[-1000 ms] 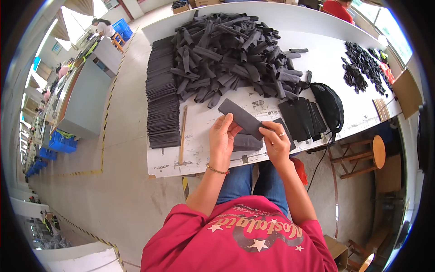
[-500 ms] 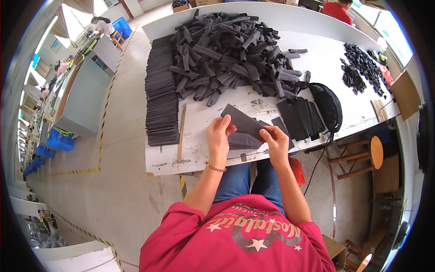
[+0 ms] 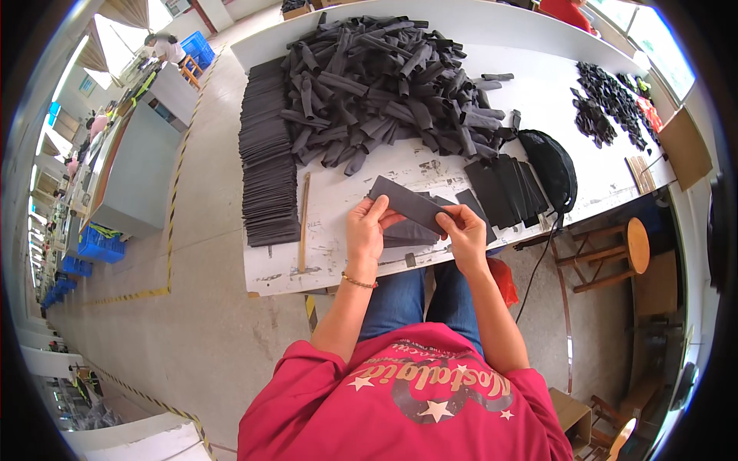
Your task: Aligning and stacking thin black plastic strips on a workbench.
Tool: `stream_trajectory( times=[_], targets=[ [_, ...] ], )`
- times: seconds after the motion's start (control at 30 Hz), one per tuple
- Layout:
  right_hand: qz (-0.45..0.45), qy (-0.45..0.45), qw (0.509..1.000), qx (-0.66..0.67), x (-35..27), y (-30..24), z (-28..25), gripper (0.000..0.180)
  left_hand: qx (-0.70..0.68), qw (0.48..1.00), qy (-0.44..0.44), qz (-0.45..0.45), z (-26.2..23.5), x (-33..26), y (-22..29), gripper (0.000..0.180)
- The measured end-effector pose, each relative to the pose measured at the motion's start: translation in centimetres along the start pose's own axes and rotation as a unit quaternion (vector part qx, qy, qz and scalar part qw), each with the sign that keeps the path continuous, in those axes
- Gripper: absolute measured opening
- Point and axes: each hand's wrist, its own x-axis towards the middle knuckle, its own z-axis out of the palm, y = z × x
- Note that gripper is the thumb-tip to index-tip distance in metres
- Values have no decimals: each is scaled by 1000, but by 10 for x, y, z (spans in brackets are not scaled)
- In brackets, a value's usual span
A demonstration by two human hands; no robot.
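Between my two hands I hold a flat, dark grey strip of fabric (image 3: 409, 201) above the front edge of the white table (image 3: 338, 201). My left hand (image 3: 367, 227) pinches its left part between thumb and fingers. At the strip's right end, my right hand (image 3: 461, 230) grips it the same way. Under the strip lies a small stack of dark fabric pieces (image 3: 410, 233), partly hidden by my hands. More flat dark pieces (image 3: 503, 192) are fanned out to the right, beside a black rounded pouch-like thing (image 3: 550, 170).
A large heap of rolled dark fabric pieces (image 3: 377, 84) covers the table's back. Left of it runs a long, neat stack of flat pieces (image 3: 269, 161), with a wooden stick (image 3: 305, 223) nearby. Small black pieces (image 3: 611, 104) lie far right. A wooden stool (image 3: 636, 246) stands right.
The strip has levelled out slightly and shows more of its length between my hands. Both hands keep their grip. The whole view has shifted a little.
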Motion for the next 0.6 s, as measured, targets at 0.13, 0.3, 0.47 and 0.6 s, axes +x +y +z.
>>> stream_trajectory(
  times=[0.13, 0.3, 0.47, 0.6],
  targets=[
    [-12, 1, 1000, 10, 1, 2, 0, 15, -15, 999, -36, 2, -6, 0, -2, 22],
    [-2, -31, 999, -39, 2, -9, -6, 14, 18, 1000, -6, -4, 0, 9, 22, 23],
    [-19, -22, 999, -39, 18, -10, -3, 19, 85, 996, -8, 15, -5, 27, 34, 19],
    [-14, 5, 995, -98, 29, -17, 9, 16, 142, 989, 17, 39, -10, 33, 38, 15]
  ],
)
